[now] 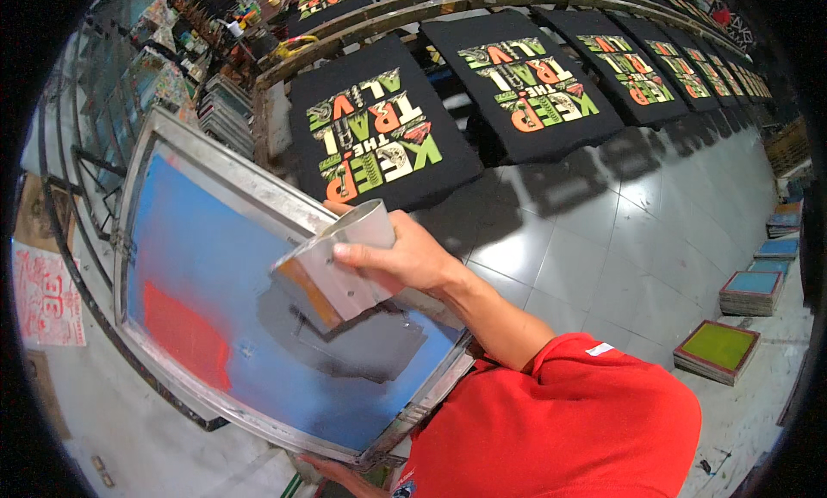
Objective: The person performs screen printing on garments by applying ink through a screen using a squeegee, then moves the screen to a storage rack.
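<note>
My right hand (392,257) is closed round the pale metal handle of a squeegee (340,283), thumb on its near face. The squeegee's amber blade edge hangs over a framed printing screen (301,201). Blue covers most of the screen's mesh, with a red patch at its left and a dark grey inky patch below the squeegee. My left hand (332,474) is partly visible at the screen frame's lower edge. Its fingers are hidden, so its grip on the frame cannot be made out.
Black printed shirts (383,123) lie on boards in a row along the far side. Stacked screens (717,347) stand on the tiled floor (594,248) at right. A dark metal rail (95,283) curves along the left. More frames (226,110) lean behind the screen.
</note>
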The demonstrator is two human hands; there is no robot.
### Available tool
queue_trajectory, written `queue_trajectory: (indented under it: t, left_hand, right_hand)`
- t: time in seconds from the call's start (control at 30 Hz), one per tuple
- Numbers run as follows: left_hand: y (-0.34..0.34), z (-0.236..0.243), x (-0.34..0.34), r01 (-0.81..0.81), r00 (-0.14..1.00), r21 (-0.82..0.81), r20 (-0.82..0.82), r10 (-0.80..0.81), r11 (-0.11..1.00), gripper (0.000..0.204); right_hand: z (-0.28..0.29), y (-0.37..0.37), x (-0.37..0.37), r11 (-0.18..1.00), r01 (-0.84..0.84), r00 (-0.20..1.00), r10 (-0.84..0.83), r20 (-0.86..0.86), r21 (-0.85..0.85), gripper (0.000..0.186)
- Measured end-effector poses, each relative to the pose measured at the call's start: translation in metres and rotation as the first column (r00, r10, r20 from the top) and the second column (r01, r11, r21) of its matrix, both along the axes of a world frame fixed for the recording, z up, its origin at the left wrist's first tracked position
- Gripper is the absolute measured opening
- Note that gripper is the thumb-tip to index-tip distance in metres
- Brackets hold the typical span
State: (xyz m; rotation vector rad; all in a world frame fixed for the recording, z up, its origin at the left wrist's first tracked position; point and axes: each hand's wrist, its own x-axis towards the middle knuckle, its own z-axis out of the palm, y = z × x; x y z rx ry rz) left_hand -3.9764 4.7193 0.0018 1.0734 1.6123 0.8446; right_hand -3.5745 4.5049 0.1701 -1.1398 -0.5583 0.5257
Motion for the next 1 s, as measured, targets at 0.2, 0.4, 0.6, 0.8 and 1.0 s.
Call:
queue_trajectory:
  t: [0.2,0.4,0.6,0.8,1.0]
  left_hand:
    - [-0.013,-0.007,-0.059,-0.112,0.994,0.086,0.024,0.11,0.99,0.099]
    - [-0.015,-0.012,-0.07,-0.172,0.984,0.142,0.059,0.165,0.975,0.099]
    - [0.005,-0.019,-0.047,-0.145,0.988,0.218,0.074,0.132,0.965,0.099]
    - [0.041,-0.029,-0.01,-0.017,0.995,0.362,0.094,-0.018,0.932,0.097]
    - [0.046,0.026,0.096,-0.294,0.955,0.177,0.095,0.281,0.939,0.096]
  right_hand:
    - [0.01,0.021,-0.041,0.973,-0.198,0.979,0.19,0.076,0.116,0.058]
    - [0.011,0.048,-0.045,0.974,-0.21,0.968,0.195,0.157,0.088,0.072]
    - [0.028,0.064,-0.016,0.969,-0.243,0.948,0.227,0.224,0.046,0.061]
    - [0.029,0.09,0.047,0.992,-0.119,0.925,0.095,0.369,0.043,0.067]
    - [0.025,0.111,0.11,0.971,-0.175,0.967,0.138,0.215,0.163,0.071]
